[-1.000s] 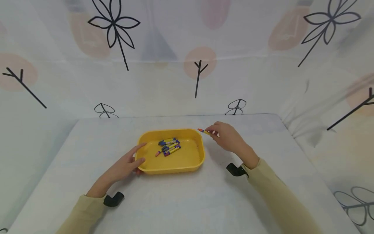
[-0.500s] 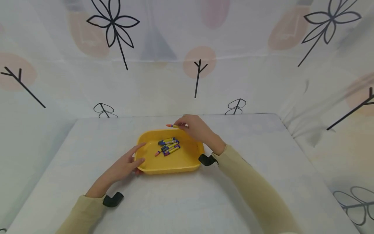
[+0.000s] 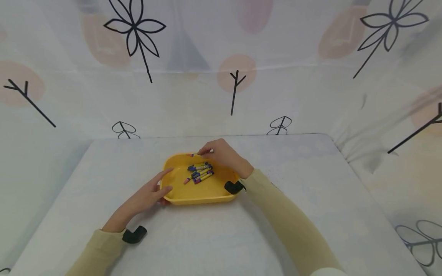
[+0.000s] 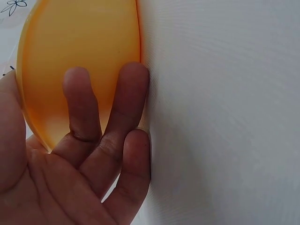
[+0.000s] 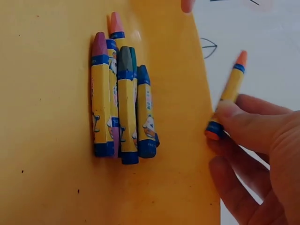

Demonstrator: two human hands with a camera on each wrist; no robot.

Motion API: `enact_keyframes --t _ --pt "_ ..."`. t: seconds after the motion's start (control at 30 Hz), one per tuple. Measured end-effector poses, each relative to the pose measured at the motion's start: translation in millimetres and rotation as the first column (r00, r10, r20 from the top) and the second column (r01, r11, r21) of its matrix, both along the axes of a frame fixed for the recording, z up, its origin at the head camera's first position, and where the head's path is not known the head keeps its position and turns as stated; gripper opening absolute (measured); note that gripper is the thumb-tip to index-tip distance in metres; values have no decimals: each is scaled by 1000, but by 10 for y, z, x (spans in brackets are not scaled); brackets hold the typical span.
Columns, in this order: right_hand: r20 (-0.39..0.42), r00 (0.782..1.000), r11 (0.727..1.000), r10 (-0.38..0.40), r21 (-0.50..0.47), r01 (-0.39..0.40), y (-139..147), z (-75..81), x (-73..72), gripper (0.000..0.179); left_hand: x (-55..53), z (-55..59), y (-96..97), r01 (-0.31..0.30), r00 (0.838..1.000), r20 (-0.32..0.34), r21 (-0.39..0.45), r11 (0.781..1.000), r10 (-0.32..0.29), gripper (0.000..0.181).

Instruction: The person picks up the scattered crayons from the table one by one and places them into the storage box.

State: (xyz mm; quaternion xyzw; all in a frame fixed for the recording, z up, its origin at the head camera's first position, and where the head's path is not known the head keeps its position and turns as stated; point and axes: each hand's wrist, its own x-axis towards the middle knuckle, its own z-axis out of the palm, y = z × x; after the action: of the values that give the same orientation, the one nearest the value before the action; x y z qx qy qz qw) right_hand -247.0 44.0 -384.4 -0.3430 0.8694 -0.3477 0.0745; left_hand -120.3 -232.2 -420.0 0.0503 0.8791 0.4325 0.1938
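A yellow tray sits on the white-covered table. My left hand grips its left end, with thumb and index finger over the rim. In the left wrist view, the other fingers lie against the tray's outer wall. My right hand pinches an orange crayon in a yellow wrapper between thumb and fingers, at the tray's far rim. Several crayons lie bunched side by side inside the tray. Their tips are purple, pink, grey-green and blue.
The white table surface extends around the tray. Behind it hangs a pale cloth backdrop printed with plant drawings. A black wrist mount is on the left wrist and another black mount is on the right.
My right hand has carried the orange crayon leftward from beyond the tray's right end to its far rim, then lowered a little. The left hand and the bunched crayons have stayed put.
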Motion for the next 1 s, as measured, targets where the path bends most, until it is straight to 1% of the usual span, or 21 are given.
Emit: enact_keyframes --t 0.13,0.23,0.33,0.5,0.67,0.73,0.8,0.9,1.0 --pt "11 999 995 37 92 -38 -7 -18 -13 15 -4 -3 6 2 1000 -5 -12 1000 -2 68" --pt "-4 998 985 63 164 -61 -10 -34 -28 16 -5 -2 5 11 1000 -15 -10 1000 -11 67" --pt "-19 997 975 79 208 -73 -12 -51 -35 18 -7 -2 5 18 1000 -20 -5 1000 -18 67" --pt "-43 996 956 78 286 -63 -38 -33 -9 21 -10 -9 7 15 1000 -19 -1 1000 -15 67" --pt "-63 995 925 72 379 -43 -70 -15 20 23 -9 -5 8 11 1000 -16 15 1000 -11 67" --pt "-61 996 917 67 398 -37 -79 -12 29 24 -10 -6 6 15 1000 -15 20 1000 -14 67" --pt "-57 996 915 62 403 -34 -86 -13 33 25 -9 -9 4 18 1000 -14 23 1000 -18 67" --pt "-55 996 919 65 393 -38 -89 -24 34 27 -13 -16 -3 24 1000 -10 19 1000 -24 67" --pt "-41 997 932 61 359 -42 -78 -43 27 28 -15 -31 -6 16 1000 -4 10 1000 -16 67"
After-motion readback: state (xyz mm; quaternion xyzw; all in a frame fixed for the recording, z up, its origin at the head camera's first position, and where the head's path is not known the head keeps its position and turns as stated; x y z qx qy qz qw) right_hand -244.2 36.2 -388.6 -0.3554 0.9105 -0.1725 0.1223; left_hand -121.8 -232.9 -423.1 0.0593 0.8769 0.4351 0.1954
